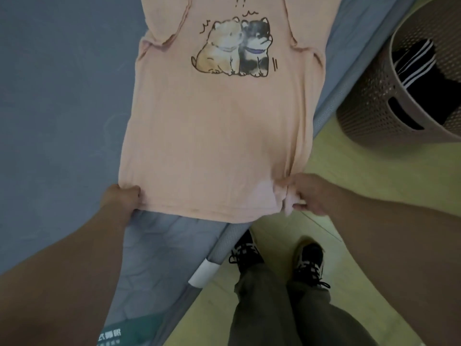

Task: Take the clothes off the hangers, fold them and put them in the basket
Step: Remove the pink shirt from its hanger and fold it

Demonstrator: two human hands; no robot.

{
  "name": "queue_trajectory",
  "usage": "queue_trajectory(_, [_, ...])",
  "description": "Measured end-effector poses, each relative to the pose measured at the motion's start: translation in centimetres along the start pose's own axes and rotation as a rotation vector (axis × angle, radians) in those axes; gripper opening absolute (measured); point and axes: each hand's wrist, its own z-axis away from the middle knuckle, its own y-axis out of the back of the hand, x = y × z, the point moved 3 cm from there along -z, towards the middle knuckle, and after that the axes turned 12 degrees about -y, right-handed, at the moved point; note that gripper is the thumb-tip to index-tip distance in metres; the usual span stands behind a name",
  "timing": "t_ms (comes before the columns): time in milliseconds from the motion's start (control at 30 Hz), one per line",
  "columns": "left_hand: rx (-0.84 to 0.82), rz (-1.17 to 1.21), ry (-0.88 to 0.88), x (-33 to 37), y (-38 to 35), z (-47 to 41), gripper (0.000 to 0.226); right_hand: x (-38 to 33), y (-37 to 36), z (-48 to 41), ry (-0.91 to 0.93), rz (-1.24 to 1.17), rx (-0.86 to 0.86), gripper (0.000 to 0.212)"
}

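A peach T-shirt (pixel 219 136) with a print of two cartoon dogs lies front up on the grey-blue bed, sleeves folded in along both sides. My left hand (pixel 122 197) pinches the hem's left corner. My right hand (pixel 308 193) grips the bunched right corner of the hem, which hangs just past the mattress edge. The neckline is cut off by the top of the frame. No hanger is visible.
The grey-blue mattress (pixel 55 96) fills the left side, its edge running diagonally from upper right to lower left. A perforated beige laundry basket (pixel 369 106) stands on the yellowish floor at the right, holding a black garment with white stripes (pixel 419 63). My feet (pixel 279 258) stand beside the bed.
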Motion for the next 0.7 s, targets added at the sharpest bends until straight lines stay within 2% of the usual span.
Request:
queue_trajectory(133, [0.062,0.353,0.106,-1.9,0.1,2.2,0.016,6.5,-2.5,-0.1,-0.038,-0.091,-0.029,0.055])
queue_trajectory(200, [0.112,0.541,0.149,-1.9,0.6,3.7,0.021,8.8,-2.9,0.6,-0.011,-0.209,-0.011,0.052])
queue_trajectory(267, [0.149,0.673,0.188,-1.7,1.3,4.8,0.034,10.1,-2.5,1.6,0.005,-0.295,0.038,0.038])
queue_trajectory(367, [0.150,0.713,0.194,-1.4,2.3,6.1,0.039,11.0,-1.2,3.7,0.040,-0.417,0.110,0.030])
queue_trajectory(533, [0.140,0.824,0.274,-0.5,4.4,6.7,0.036,10.4,0.4,7.1,0.009,-0.532,0.077,0.028])
queue_trajectory(633, [0.110,0.800,0.266,-0.6,4.9,7.2,0.036,10.0,1.2,8.2,0.011,-0.599,0.215,0.018])
queue_trajectory(700, [0.146,0.809,0.248,-0.2,5.5,8.0,0.040,9.8,1.9,8.7,0.030,-0.534,0.391,0.018])
